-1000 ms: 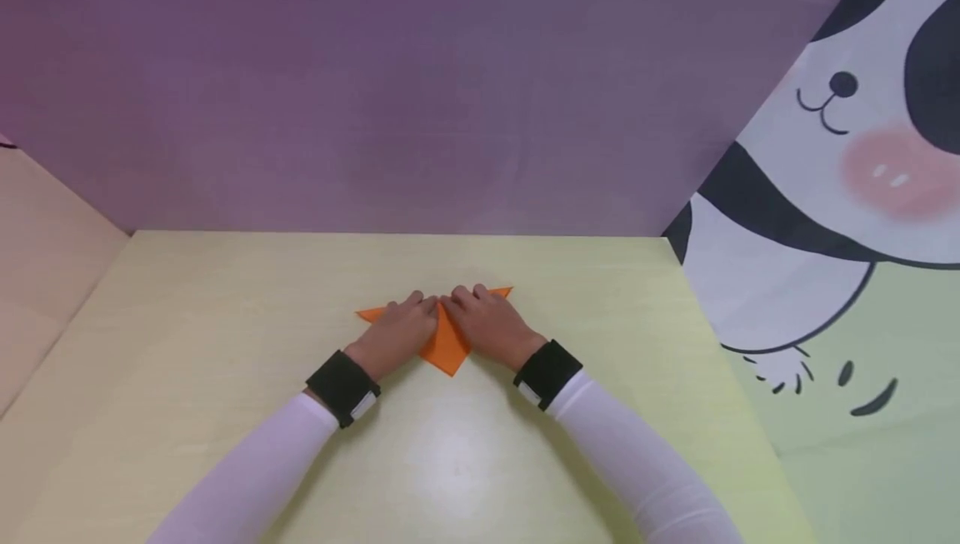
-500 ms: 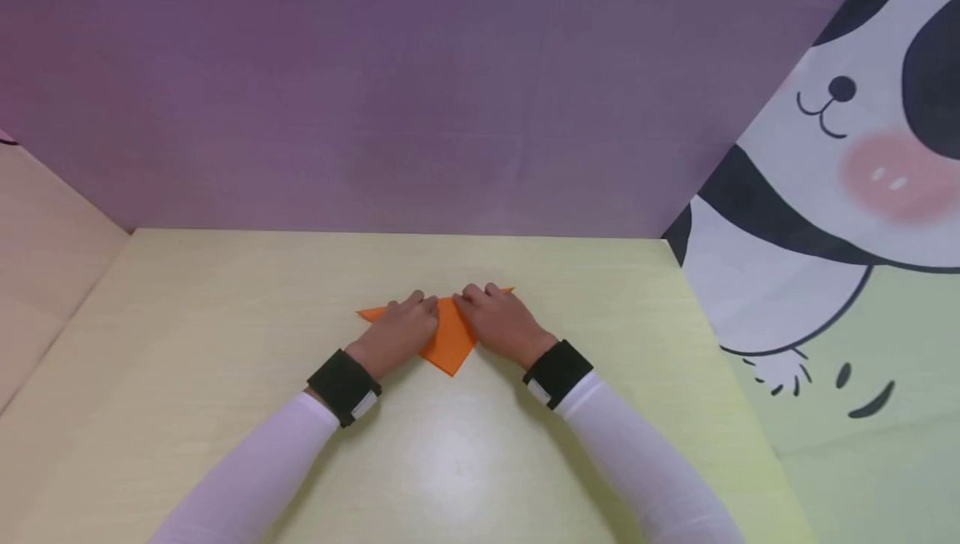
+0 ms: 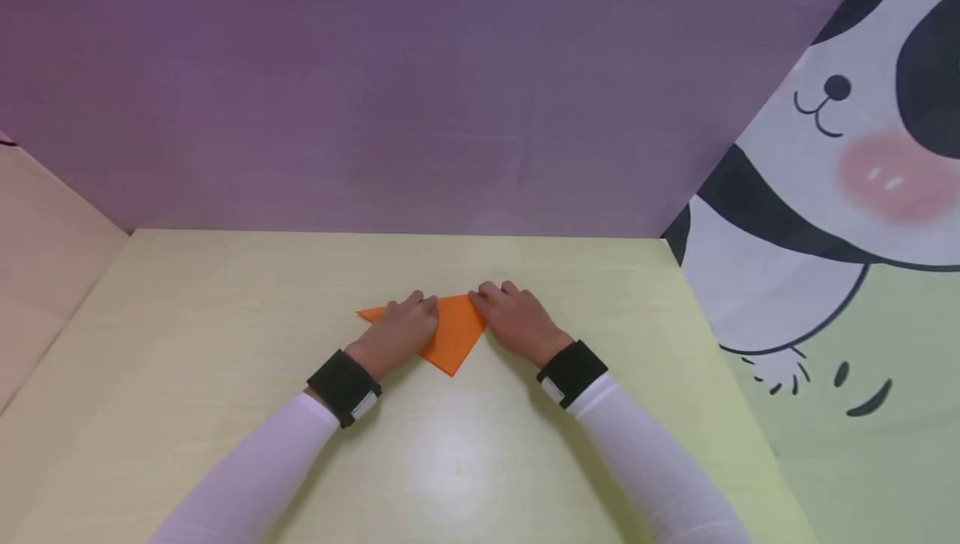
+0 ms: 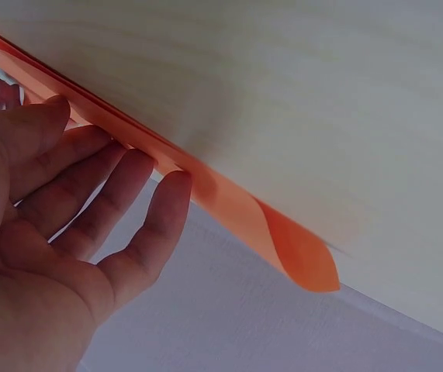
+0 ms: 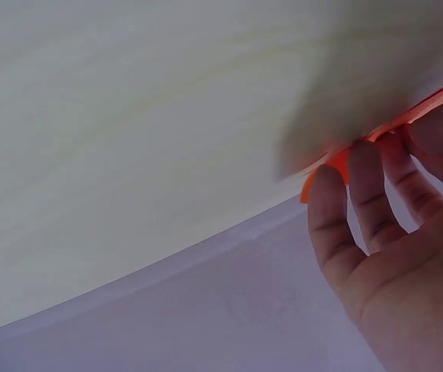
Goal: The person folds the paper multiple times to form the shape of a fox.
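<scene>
Folded sheet of bright orange paper [image 3: 456, 331]: lies on the pale, wood-grained, flat counter [image 3: 457, 477], around mid-width and toward the far side. One corner points near, between the forearms; a thin tip juts out left. Right end hidden in the head view.

Left hand [image 3: 399, 331]: bare, over the left part of the paper. Fingers gently bent, slightly apart, tips pressing along the paper's far edge. The thin tip pokes out to its left.

Right hand [image 3: 521, 327]: bare, over the right part of the paper, a stretch of orange between it and the left hand. Fingers bent a little, small gaps between them, tips on the paper's far edge.

Paper edge, close up: layered in the left wrist view; beyond the fingers one end curls into a loose scoop. In the right wrist view only a small orange piece shows past the fingertips.

Wrists: black fabric band [image 3: 343, 387] on the left, matching black fabric cuff [image 3: 572, 373] on the right, each with a small white patch.

Arms: long white left sleeve [image 3: 251, 477] and long white right sleeve [image 3: 660, 461], both reaching in from the near side.

Far side: smooth purple cloth backdrop [image 3: 420, 94], meeting the counter's far edge.

Right side: black-and-white panda print [image 3: 780, 277] with pink cheek, on pale green.

Left side: plain beige panel [image 3: 52, 269].
</scene>
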Demonstrator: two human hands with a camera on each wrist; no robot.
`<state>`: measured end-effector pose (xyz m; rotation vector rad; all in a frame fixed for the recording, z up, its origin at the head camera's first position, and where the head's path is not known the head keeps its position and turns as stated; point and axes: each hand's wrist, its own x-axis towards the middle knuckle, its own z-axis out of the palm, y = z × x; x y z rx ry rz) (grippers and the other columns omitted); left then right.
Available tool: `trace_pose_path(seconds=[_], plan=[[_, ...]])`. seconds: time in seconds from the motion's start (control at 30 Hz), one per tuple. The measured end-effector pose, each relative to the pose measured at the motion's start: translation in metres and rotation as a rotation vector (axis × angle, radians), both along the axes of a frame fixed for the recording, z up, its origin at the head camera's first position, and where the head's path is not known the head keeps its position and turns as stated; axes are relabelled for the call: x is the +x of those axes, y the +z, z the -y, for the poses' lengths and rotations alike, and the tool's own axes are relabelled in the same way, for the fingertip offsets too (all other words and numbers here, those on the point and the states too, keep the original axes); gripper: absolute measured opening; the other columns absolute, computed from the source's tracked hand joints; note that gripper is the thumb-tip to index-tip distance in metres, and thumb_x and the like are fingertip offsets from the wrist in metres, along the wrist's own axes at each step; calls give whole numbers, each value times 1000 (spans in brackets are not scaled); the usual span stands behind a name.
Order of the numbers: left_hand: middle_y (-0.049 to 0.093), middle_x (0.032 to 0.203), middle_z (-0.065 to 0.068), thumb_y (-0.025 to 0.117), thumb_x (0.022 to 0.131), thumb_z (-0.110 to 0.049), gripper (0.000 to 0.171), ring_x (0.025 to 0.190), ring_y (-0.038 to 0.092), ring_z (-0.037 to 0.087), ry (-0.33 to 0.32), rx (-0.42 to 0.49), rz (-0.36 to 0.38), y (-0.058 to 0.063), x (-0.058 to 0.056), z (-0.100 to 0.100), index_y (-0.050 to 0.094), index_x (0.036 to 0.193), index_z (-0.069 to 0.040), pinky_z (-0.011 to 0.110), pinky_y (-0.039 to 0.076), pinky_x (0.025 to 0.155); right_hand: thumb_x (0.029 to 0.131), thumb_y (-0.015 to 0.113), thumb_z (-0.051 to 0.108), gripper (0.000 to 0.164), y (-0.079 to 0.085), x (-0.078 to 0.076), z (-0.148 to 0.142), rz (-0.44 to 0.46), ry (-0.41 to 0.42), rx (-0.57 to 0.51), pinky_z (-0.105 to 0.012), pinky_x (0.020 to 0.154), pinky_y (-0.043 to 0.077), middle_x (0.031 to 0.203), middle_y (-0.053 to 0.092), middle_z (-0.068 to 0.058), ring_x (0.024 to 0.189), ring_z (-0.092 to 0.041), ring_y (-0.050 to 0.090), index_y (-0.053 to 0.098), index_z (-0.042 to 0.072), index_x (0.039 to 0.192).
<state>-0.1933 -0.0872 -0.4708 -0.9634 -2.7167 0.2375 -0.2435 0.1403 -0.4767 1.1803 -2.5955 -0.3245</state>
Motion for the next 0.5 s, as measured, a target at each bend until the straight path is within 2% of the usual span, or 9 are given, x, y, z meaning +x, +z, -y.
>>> trace_pose_path(seconds=[0.33,0.5], plan=[[65,109,11,65,89,-2,18,88,54,24,3,1,2,-1,-1,-1,70,106,-4,38,58,66,99,51,16,33,-4,-4,-11,8,-4,-11,-33,61,53,121,57,-4,87,-24,56,58,15,132],[63,104,10,65,87,0,18,86,54,24,-3,-9,-18,0,-1,0,70,104,-4,37,57,64,100,50,14,35,-2,-6,-26,30,-62,-2,-35,63,54,125,56,-6,91,-27,56,57,13,134]])
